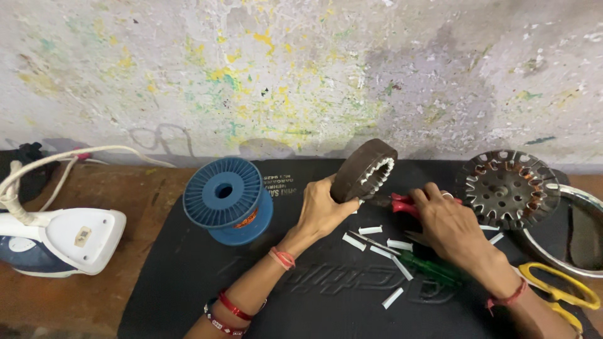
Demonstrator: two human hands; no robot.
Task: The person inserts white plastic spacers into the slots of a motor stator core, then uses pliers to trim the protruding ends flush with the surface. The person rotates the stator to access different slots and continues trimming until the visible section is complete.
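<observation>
A small repair workshop: a paint-spattered plaster wall (301, 69), a worn wooden bench (94, 282) under a black rubber mat (301, 295), a blue plastic wire spool (227, 199) (empty) and copper-wound motor stator (509, 187).

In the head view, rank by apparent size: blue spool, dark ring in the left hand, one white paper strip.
1. blue spool
2. dark ring, held in the left hand
3. white paper strip

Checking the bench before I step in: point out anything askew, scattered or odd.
Short white paper strips lie scattered at all angles on the black rubber mat beneath both hands. The dark ring-shaped motor stator is tilted on edge, held by the left hand. The white and blue clothes iron sits beside the mat. Nothing looks broken.
</observation>
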